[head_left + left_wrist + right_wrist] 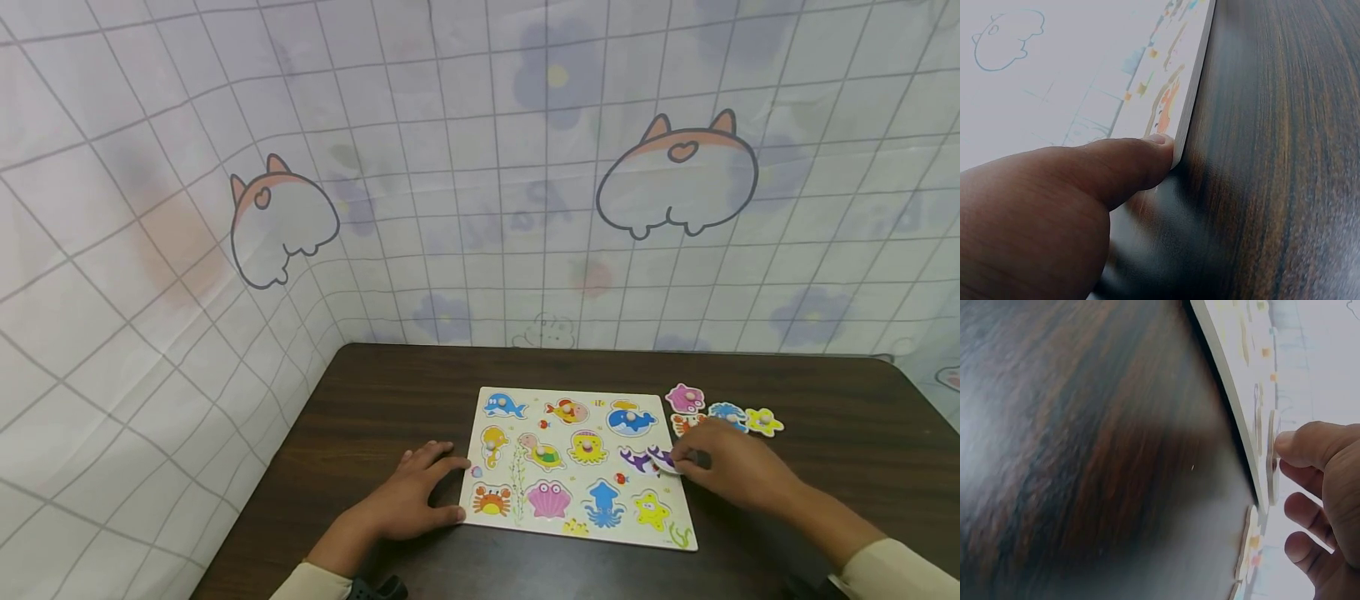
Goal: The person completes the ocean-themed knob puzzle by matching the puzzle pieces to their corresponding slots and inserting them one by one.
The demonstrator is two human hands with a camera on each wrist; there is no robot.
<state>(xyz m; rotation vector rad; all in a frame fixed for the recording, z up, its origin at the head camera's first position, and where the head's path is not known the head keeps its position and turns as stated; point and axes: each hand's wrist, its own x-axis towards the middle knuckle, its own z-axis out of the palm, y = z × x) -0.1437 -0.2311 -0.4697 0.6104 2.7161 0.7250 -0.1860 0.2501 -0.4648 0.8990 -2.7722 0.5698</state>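
Observation:
A sea-animal peg puzzle board (517, 400) lies on the table. My right hand (731, 462) pinches a purple-and-white puzzle piece (663, 460) between thumb and fingers. That piece is at the board's right edge, beside a matching purple picture (636, 460) and partly over it. In the right wrist view the piece (1273, 456) stands on edge-on, close to the board's surface. My left hand (412, 492) is at the board's left side with fingers spread. Its thumb (1141, 159) presses on the near left corner, over the crab picture.
Beyond my right hand lie loose pieces: a pink one (685, 398), a crab (684, 423) partly hidden by the hand, a blue one (727, 414) and a yellow starfish (765, 422). A patterned white cloth (465, 167) hangs behind the dark wooden table (390, 375).

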